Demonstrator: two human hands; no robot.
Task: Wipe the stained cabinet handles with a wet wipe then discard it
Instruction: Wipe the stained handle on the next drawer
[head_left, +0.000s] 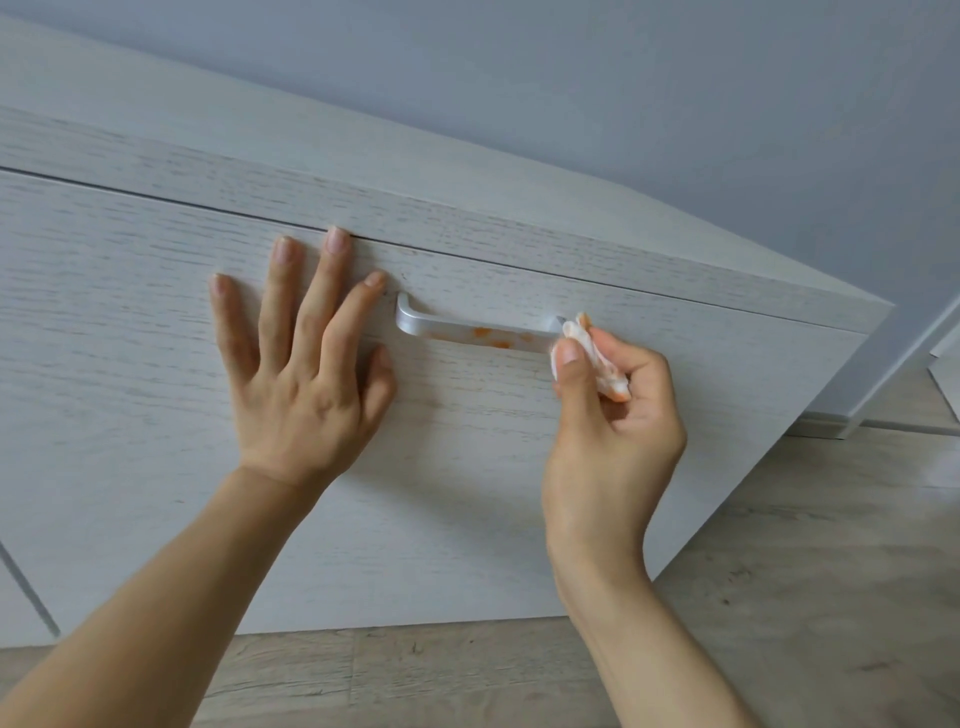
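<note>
The left hand (301, 364) lay flat on the pale wood-grain cabinet front (130, 364), fingers straight and spread, fingertips toward the top edge, just left of the handle (478, 327). The right hand (613, 415) rose from below, thumb and curled fingers pinching a crumpled wet wipe (592, 358), orange-stained, pressed against the handle's right end. The silver bar handle ran lengthwise left to right across the front, sloping slightly down to the right, with orange stains along its middle and right portion. Wood-look floor (779, 571) lay below the cabinet.
</note>
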